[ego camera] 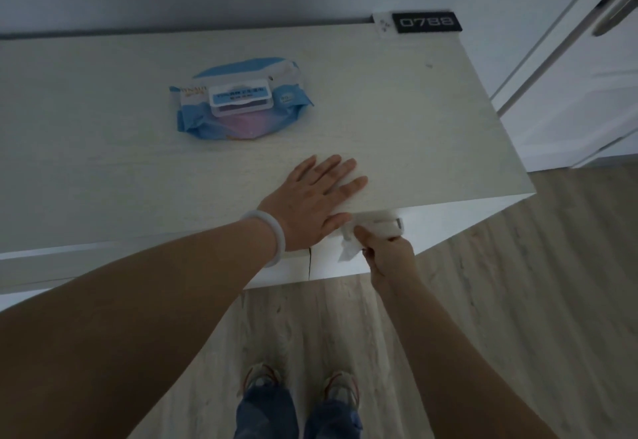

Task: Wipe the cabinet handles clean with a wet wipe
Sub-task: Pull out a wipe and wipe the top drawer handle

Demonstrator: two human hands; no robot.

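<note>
White, crumpled wet wipe (374,228) is wrapped around the metal cabinet handle (398,224), just under the front edge of the pale wood-grain cabinet top (397,121), near its right end. The wipe is gripped by the right hand (388,254), fingers curled round it, and pressed on the handle. The left hand (312,197) is laid flat on the cabinet top w/ fingers straight and spread, holding nothing; a pale bangle (267,236) is worn on that wrist. The blue-and-pink plastic wipe pack (240,100) is left further back, its lid open. Judged from this: wipe already taken out, one handle being wiped now. Other handles cannot be seen, so how many are left cannot be told. A black plaque (427,21) marked 0788 is placed at the back corner.
</note>
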